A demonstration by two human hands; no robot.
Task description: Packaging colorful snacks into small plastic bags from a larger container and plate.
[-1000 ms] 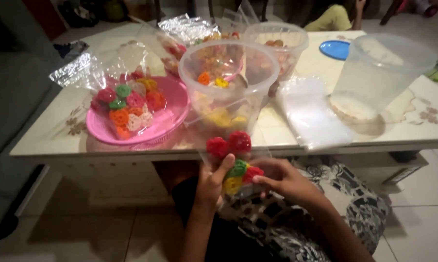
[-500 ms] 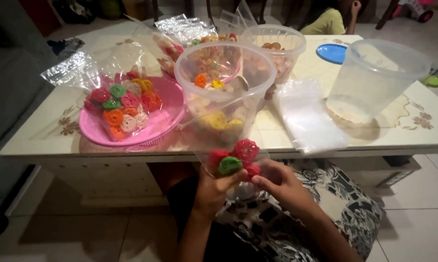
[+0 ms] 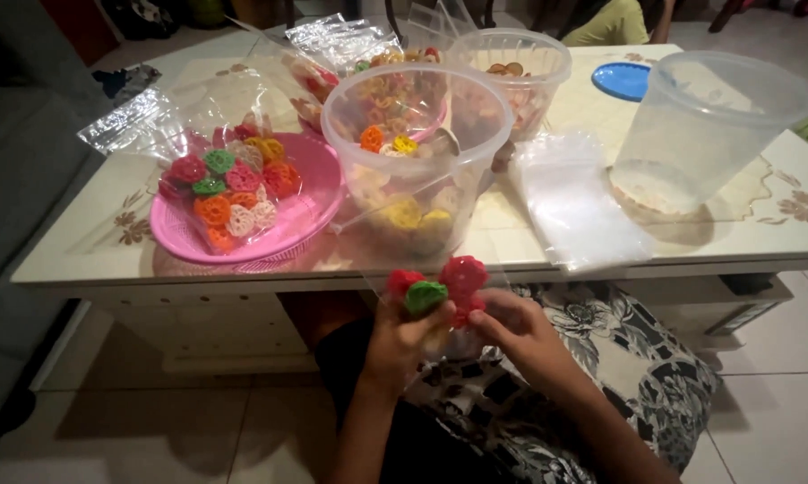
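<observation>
Three clear tubs (image 3: pixel 416 134), one pink basket (image 3: pixel 310 211)

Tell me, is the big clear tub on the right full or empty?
Nearly empty: the clear tub stands upright and see-through, with only a thin pale layer at its bottom.

A cream desk (image 3: pixel 511 255) with flower patterns carries it all: a pink basket (image 3: pixel 310 211) at the left, a clear tub (image 3: pixel 417 157) in the middle, flat clear bags (image 3: pixel 574 202) right of it, a tall clear bucket (image 3: pixel 704 125) further right, a second tub (image 3: pixel 516 76) and a blue lid (image 3: pixel 621 81) at the far side.
</observation>
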